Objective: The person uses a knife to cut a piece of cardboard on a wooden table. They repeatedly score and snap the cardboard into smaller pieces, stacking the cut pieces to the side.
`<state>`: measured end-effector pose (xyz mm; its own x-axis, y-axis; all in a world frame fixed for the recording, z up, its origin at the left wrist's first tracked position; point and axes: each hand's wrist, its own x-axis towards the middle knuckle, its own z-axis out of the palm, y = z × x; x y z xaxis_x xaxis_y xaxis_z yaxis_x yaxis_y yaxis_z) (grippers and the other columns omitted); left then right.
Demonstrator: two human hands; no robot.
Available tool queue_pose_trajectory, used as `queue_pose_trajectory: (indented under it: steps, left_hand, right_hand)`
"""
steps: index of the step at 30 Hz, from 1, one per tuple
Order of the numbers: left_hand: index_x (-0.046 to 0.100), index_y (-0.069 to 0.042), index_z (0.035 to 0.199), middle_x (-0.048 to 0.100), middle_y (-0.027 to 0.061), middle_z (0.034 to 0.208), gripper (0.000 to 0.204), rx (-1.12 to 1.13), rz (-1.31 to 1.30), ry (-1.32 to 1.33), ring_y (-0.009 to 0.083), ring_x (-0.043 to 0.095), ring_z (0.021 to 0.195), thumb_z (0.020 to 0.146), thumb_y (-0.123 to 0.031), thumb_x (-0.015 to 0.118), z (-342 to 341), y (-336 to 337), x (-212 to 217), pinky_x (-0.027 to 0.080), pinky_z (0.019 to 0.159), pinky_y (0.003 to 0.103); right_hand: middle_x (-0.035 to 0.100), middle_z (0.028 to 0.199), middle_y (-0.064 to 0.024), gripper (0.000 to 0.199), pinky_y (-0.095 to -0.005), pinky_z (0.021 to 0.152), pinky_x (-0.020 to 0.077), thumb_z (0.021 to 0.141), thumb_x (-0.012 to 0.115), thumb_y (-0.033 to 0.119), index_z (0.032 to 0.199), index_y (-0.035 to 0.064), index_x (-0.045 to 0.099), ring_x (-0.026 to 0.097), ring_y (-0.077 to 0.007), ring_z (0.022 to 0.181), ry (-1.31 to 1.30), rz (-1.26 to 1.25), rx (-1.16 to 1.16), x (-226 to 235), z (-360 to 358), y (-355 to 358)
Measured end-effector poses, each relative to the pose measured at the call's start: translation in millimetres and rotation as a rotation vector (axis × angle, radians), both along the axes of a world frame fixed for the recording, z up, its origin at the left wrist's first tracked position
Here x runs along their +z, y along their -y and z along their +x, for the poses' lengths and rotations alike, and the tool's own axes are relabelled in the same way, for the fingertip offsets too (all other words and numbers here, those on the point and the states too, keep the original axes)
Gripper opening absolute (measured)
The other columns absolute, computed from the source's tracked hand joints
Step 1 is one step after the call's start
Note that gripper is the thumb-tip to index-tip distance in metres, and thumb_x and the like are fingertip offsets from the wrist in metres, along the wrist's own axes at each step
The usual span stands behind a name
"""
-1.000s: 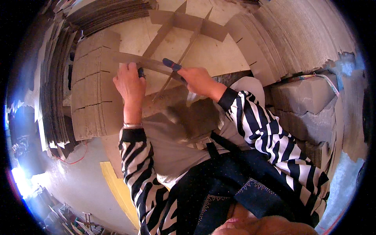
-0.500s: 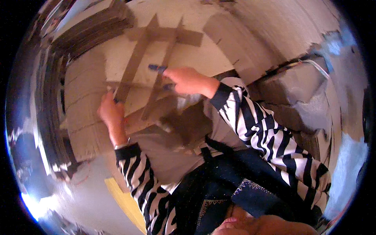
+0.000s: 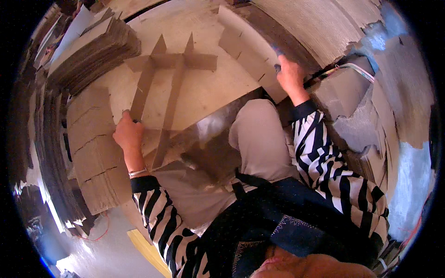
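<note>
Two long upright cardboard strips (image 3: 169, 104) cross a shorter cardboard strip (image 3: 204, 61) near its middle, forming an open lattice on the pale board. My left hand (image 3: 129, 135) is closed on the near end of the left long strip (image 3: 143, 90). On the right, my right hand (image 3: 293, 76) has its fingers bent at the edge of a notched cardboard strip (image 3: 248, 30), beside a flat pile of slotted cardboard (image 3: 245, 55). Dark covers show on some fingertips of both hands. My right palm side is hidden.
A tall stack of cardboard (image 3: 95, 51) stands at the far left. Slotted cardboard pieces (image 3: 95, 157) lie left of my left hand, beside more upright stacks (image 3: 53, 157). Cardboard sheets (image 3: 366, 111) and a cable (image 3: 357, 66) are on the right. My knee (image 3: 264, 134) is against the near edge.
My right hand has moved from over the lattice to the cardboard pile on the right. The left hand keeps hold of the long strip; the view has shifted slightly.
</note>
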<state>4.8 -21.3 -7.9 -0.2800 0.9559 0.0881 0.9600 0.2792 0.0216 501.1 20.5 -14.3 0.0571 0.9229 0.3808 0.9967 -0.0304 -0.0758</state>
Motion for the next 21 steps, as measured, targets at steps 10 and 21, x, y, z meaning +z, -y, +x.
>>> queue_pose_trajectory:
  steps: [10,21]
  left_hand:
    - [0.057,-0.010,0.114,0.069,0.0179,0.100,0.032,0.128,-0.069,0.089,0.0374,0.066,0.095,0.084,-0.016,0.053,-17.2,3.6,-8.2,0.053,0.076,0.049]
    - [0.056,-0.011,0.119,0.069,0.0157,0.097,0.034,0.078,-0.067,0.089,0.0369,0.066,0.093,0.085,-0.014,0.051,-10.6,1.0,-14.3,0.053,0.074,0.049]
  right_hand:
    - [0.064,0.096,-0.0240,0.037,-0.0512,0.076,0.0478,0.080,0.069,0.021,0.109,0.0036,0.055,0.061,-0.0439,0.091,-0.771,-0.303,0.914,29.6,-229.6,-15.1]
    - [0.064,0.085,-0.0194,0.048,-0.0516,0.069,0.0469,0.073,0.059,0.000,0.119,0.0119,0.054,0.061,-0.0416,0.082,-0.232,-0.362,0.915,26.5,-233.5,-8.4]
